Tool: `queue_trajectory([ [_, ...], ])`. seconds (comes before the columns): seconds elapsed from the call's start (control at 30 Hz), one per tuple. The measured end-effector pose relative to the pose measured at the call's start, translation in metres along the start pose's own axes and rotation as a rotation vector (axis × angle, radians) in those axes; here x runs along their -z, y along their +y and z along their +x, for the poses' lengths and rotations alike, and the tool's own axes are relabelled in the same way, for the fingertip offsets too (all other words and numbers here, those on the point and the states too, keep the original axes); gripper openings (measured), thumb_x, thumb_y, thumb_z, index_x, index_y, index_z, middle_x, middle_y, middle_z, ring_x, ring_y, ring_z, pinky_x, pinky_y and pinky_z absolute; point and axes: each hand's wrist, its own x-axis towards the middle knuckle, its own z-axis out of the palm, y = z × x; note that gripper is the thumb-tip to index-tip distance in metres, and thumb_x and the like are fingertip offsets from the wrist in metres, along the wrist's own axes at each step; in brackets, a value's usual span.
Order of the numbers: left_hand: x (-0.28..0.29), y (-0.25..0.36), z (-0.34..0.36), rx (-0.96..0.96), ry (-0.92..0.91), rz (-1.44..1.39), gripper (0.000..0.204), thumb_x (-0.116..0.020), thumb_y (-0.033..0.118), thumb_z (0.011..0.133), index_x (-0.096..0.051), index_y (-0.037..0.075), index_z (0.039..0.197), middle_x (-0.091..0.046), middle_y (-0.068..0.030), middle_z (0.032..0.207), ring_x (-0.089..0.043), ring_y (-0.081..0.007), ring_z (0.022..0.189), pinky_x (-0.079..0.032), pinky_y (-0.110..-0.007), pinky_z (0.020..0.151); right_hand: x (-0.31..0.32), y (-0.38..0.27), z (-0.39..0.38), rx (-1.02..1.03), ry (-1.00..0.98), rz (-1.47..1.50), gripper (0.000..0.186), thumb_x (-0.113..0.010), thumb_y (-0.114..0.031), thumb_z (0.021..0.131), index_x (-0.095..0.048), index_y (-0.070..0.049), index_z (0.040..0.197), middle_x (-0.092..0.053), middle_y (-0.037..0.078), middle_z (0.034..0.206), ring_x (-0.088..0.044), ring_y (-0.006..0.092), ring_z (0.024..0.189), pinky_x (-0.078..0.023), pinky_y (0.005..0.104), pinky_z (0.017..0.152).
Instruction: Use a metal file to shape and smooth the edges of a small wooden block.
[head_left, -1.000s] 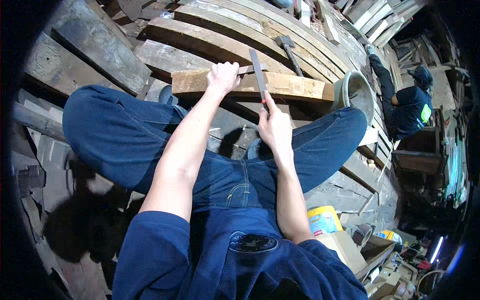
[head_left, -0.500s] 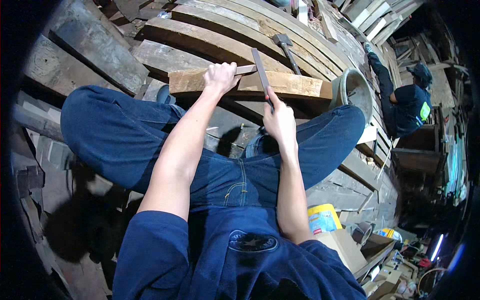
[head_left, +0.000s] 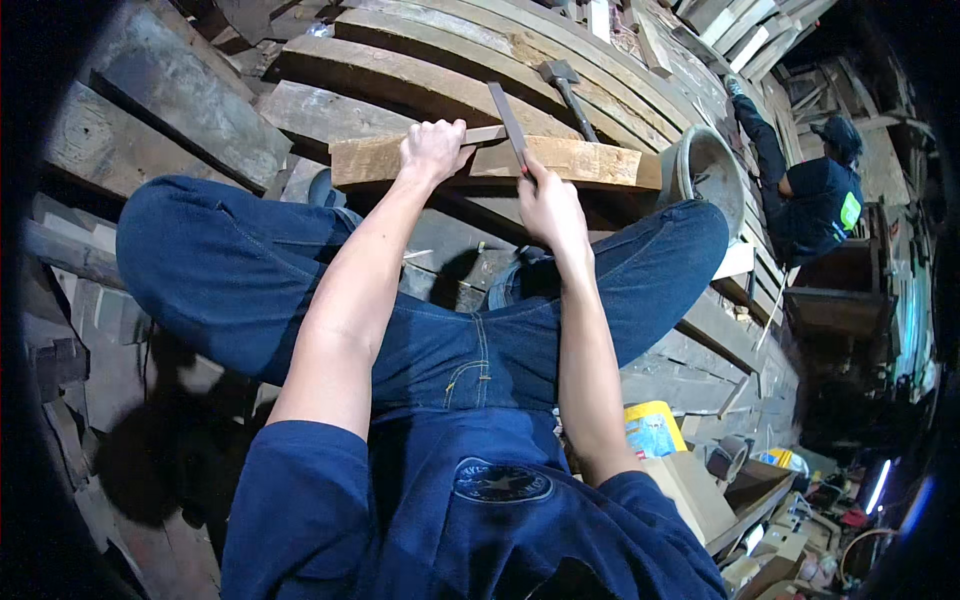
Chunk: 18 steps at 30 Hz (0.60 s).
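My left hand (head_left: 433,152) is closed around a narrow flat strip (head_left: 485,135) whose material I cannot make out. It rests on or just above a squared wooden beam (head_left: 570,161) lying across in front of my knees. In my right hand (head_left: 553,207) is a long flat file (head_left: 507,117), gripped by its dark handle with a touch of red. The file's blade crosses the strip's free end and points up and away from me. Whether the two are pressed together is hard to tell.
A hammer-like tool (head_left: 568,97) with a dark handle lies on the planks (head_left: 430,85) beyond the beam. A grey bucket (head_left: 712,180) stands by my right knee. Another person (head_left: 820,200) sits at the far right. A yellow container (head_left: 655,430) and cardboard box (head_left: 690,495) are near my right elbow.
The file has shifted a little away from me and to the left across the strip, my right hand moving with it. My left hand keeps its grip on the strip.
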Motion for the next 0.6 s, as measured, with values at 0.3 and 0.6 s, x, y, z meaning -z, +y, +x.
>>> queue_trajectory([
  [0.3,0.008,-0.003,0.006,0.105,-0.022,0.025,0.034,-0.068,0.043,0.080,-0.061,0.012,0.092,-0.068,-0.0141,0.086,-0.067,-0.0359,0.083,-0.055,-0.046,0.069,0.016,-0.008,-0.041,0.005,-0.023,-0.024,0.046,-0.050,-0.016,0.086,-0.051,-0.015,0.133,-0.063,0.029,0.091,-0.063,0.0436,0.085,-0.051,0.0499,0.078],
  [0.6,-0.002,0.006,0.015,0.072,-0.082,-0.025,0.036,-0.067,0.043,0.080,-0.062,0.013,0.099,-0.068,-0.0145,0.086,-0.067,-0.0345,0.084,-0.053,-0.047,0.071,-0.004,0.009,0.041,0.018,-0.046,-0.116,0.037,-0.047,-0.021,0.089,-0.054,-0.014,0.125,-0.063,0.031,0.093,-0.063,0.0445,0.087,-0.051,0.0527,0.078],
])
